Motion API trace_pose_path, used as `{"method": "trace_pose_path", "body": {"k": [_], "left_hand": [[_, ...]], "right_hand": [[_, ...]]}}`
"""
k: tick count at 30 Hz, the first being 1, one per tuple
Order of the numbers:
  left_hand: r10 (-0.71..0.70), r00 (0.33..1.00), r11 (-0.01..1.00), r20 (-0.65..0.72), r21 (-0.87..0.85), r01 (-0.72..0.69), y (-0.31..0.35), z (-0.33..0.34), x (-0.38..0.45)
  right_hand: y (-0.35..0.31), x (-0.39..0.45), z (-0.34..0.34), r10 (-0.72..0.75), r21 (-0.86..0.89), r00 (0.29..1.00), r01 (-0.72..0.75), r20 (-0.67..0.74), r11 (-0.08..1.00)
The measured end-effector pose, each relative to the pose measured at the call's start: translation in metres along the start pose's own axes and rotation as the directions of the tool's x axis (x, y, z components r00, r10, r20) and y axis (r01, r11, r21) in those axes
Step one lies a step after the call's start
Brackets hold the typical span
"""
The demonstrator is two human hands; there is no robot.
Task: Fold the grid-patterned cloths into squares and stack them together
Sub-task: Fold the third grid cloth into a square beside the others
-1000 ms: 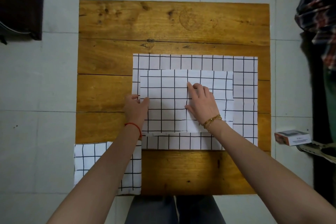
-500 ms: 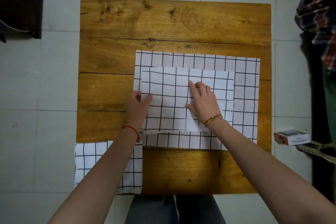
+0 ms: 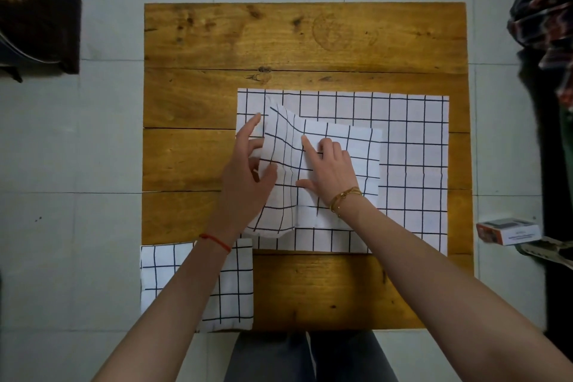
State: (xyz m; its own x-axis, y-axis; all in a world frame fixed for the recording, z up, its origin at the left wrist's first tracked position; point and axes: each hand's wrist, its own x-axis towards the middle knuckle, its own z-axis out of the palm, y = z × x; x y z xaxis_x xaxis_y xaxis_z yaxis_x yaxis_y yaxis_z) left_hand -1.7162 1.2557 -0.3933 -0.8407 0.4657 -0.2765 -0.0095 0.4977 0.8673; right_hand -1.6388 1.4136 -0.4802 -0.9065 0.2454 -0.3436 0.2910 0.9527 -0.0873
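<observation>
- Wood table (image 3: 310, 37) nearest me carries a folded square (image 3: 231, 298) at its near-left corner, well apart from the work.
- Farther in, I see my left hand (image 3: 245, 174) pinching the half-folded cloth (image 3: 359, 149) at its raised left edge; that hand is nearer the free flap.
- My right hand (image 3: 330, 169) presses flat on the cloth's middle, fingers straight, marking the crease.
- Its long axis runs left-right, so I judge the flap goes rightward.
- Beneath and beyond lies a spread cloth (image 3: 415, 170).
</observation>
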Motion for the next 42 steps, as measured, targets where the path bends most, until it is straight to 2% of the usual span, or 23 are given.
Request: {"method": "trace_pose_path", "body": {"k": [4, 8, 14, 17, 19, 21, 25, 27, 30, 33, 35, 38, 42], "left_hand": [[-0.088, 0.995, 0.992, -0.04, -0.099, 0.084, -0.013, -0.003, 0.002], [-0.159, 0.987, 0.98, 0.01, -0.121, 0.159, -0.021, -0.01, 0.005], [-0.139, 0.979, 0.972, 0.146, -0.171, 0.164, 0.005, 0.008, -0.008], [-0.098, 0.976, 0.979, 0.192, -0.159, 0.13, 0.015, 0.028, -0.011], [-0.069, 0.973, 0.982, 0.22, -0.156, 0.105, 0.02, 0.046, -0.009], [-0.053, 0.965, 0.978, 0.257, -0.181, 0.102, 0.024, 0.066, -0.008], [-0.072, 0.938, 0.979, 0.339, -0.154, 0.131, 0.025, 0.102, -0.007], [-0.094, 0.934, 0.977, 0.344, -0.146, 0.152, 0.02, 0.11, -0.007], [-0.105, 0.955, 0.99, 0.276, -0.063, 0.127, 0.011, 0.116, -0.007], [-0.029, 0.976, 0.998, 0.215, 0.065, 0.016, -0.005, 0.109, -0.008], [0.027, 0.98, 0.978, 0.198, 0.198, -0.067, -0.018, 0.102, -0.007], [0.035, 0.98, 0.923, 0.196, 0.369, -0.106, -0.032, 0.093, -0.005], [0.031, 0.965, 0.856, 0.261, 0.491, -0.161, -0.044, 0.09, -0.006]], "right_hand": [[-0.001, -0.001, 0.005, -0.048, -0.062, 0.999, 0.047, -0.013, 0.997], [0.002, -0.004, 0.009, -0.072, -0.075, 0.997, 0.069, -0.035, 0.995], [0.001, -0.006, 0.007, -0.056, -0.046, 0.998, 0.056, -0.007, 0.997], [0.005, -0.01, 0.002, -0.038, 0.098, 0.998, 0.043, -0.054, 0.994], [0.013, -0.016, -0.004, 0.026, 0.255, 0.991, 0.008, -0.13, 0.967], [0.027, -0.023, -0.008, 0.117, 0.353, 0.984, -0.063, -0.136, 0.933], [0.067, -0.04, 0.0, 0.31, 0.387, 0.93, -0.217, -0.195, 0.896], [0.082, -0.046, 0.006, 0.365, 0.393, 0.915, -0.276, -0.171, 0.877], [0.1, -0.055, 0.01, 0.461, 0.483, 0.881, -0.358, -0.109, 0.799], [0.104, -0.056, 0.011, 0.536, 0.676, 0.844, -0.379, -0.027, 0.631], [0.102, -0.053, 0.012, 0.572, 0.744, 0.82, -0.394, 0.019, 0.54], [0.1, -0.047, 0.011, 0.606, 0.774, 0.793, -0.421, 0.06, 0.474], [0.098, -0.04, 0.009, 0.644, 0.775, 0.76, -0.46, 0.091, 0.433]]}}
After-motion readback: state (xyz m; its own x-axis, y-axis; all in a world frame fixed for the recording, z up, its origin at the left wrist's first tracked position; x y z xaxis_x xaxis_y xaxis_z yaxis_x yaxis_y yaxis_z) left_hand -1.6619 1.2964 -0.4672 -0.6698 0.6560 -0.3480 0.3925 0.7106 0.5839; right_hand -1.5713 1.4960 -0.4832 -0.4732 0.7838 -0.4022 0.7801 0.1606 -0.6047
